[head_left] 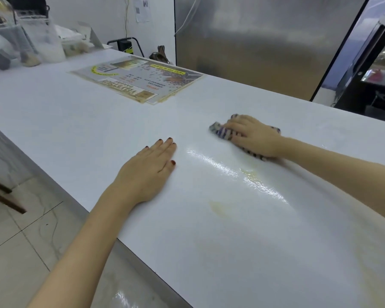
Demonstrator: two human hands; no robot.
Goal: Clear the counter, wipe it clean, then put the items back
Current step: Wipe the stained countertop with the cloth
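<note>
A long white counter point(120, 121) runs from the far left to the near right. My right hand point(251, 135) lies on a crumpled blue-and-white checked cloth point(221, 131) and presses it onto the counter, fingers spread over it. Parts of the cloth stick out at the fingertips and under the palm. My left hand point(151, 170) rests flat on the counter, fingers straight, to the left of the cloth. A wet shiny streak point(236, 172) and faint yellowish stains point(218, 206) lie between and in front of my hands.
A laminated menu sheet point(138, 81) lies flat on the counter further back. Clear plastic jars and containers point(40, 38) stand at the far left end. A steel fridge door point(253, 41) and a glass display case point(369, 63) stand behind the counter. Tiled floor point(20, 252) lies to the left.
</note>
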